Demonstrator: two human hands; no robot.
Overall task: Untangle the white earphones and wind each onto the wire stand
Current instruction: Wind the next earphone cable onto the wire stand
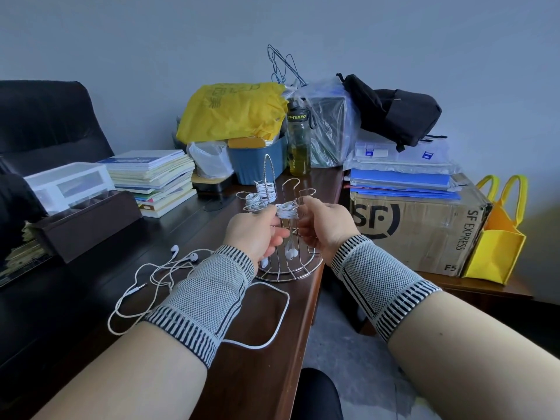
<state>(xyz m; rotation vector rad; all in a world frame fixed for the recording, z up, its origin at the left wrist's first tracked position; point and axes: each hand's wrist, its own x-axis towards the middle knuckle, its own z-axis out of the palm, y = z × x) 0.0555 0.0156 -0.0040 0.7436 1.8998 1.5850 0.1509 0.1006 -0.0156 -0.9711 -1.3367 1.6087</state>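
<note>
A chrome wire stand (288,268) sits near the right edge of the dark wooden desk (248,374). Two of its far arms carry wound white earphones (265,189). A third white coil (286,211) wraps a near arm, its earbuds (291,253) dangling below. My left hand (253,230) and my right hand (325,222) are on either side of this coil, fingers curled and pinching it. A loose tangle of white earphones (169,268) lies on the desk under my left forearm.
Behind the stand are a blue tub (257,162), a green bottle (298,137), a yellow bag (233,110) and stacked books (157,177). A dark box (88,225) stands at the left. A cardboard box (418,225) and a yellow tote (497,237) are at the right.
</note>
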